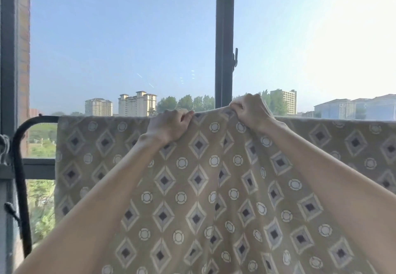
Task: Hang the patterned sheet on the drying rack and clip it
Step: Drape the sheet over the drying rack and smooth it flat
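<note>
A tan patterned sheet [197,188] with grey diamonds and white circles hangs over the top bar of a dark drying rack [20,166], spreading from left to the right edge of view. My left hand [169,126] pinches the sheet's top fold near the middle. My right hand [251,112] grips the fold just to its right and lifts it a little above the bar line. Fabric between the hands is bunched. No clip shows in either hand.
The rack's curved black end and post stand at the left. Behind is a large window with a dark central frame [224,44] and a latch handle [235,57]. Some clips or rope hang at the far left [5,151].
</note>
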Available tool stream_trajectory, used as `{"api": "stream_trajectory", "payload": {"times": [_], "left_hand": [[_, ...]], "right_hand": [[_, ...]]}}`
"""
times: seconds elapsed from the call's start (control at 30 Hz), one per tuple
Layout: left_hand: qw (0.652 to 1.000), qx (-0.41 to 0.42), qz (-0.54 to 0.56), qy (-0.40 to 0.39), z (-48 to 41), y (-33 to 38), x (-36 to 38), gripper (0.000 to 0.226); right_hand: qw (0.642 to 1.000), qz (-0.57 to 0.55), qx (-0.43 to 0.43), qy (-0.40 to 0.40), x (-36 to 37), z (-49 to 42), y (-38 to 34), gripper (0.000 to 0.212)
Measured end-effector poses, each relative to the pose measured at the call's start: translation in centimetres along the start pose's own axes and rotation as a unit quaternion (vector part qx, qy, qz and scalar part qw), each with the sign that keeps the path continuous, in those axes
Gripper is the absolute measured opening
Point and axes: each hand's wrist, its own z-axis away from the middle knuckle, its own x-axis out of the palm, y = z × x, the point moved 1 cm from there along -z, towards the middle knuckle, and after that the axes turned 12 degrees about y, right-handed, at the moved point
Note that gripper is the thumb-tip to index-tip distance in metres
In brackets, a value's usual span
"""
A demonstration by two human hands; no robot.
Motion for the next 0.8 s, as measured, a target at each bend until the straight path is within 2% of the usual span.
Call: {"api": "stream_trajectory", "payload": {"times": [0.1, 0.2, 0.27, 0.4, 0.5, 0.63, 0.7, 0.8], "left_hand": [[0.999, 0.004, -0.016, 0.041, -0.5, -0.1, 0.9, 0.046], [0.991, 0.069, 0.009, 0.115, -1.0, 1.2, 1.8, 0.037], [0.989, 0.100, 0.020, 0.110, -0.8, 2.5, 2.5, 0.039], [0.988, 0.102, -0.028, 0.112, -0.4, 3.4, 3.4, 0.054], [0.987, 0.099, -0.024, 0.122, -0.4, 3.6, 3.5, 0.054], [0.983, 0.115, -0.051, 0.131, -0.4, 3.6, 3.7, 0.056], [0.983, 0.116, -0.063, 0.132, -0.5, 3.5, 3.8, 0.057], [0.981, 0.110, -0.074, 0.141, -0.5, 3.5, 4.1, 0.058]], "right_hand": [[0.996, 0.003, 0.056, -0.066, 0.8, -0.8, 0.9, 0.020], [0.980, -0.008, 0.116, -0.164, 0.8, -1.5, 1.0, 0.011], [0.972, -0.030, 0.143, -0.182, 0.6, -1.7, 1.1, 0.007], [0.987, -0.028, 0.123, -0.096, 0.5, -0.8, 1.6, 0.004], [0.997, -0.007, 0.074, 0.030, 0.3, 0.6, 2.1, 0.015], [0.984, 0.005, 0.003, 0.180, -1.6, 4.0, 2.7, 0.026], [0.982, 0.024, 0.013, 0.188, -2.8, 6.6, 3.6, 0.029], [0.977, 0.136, -0.002, 0.162, -3.5, 10.3, 5.9, 0.043]]}}
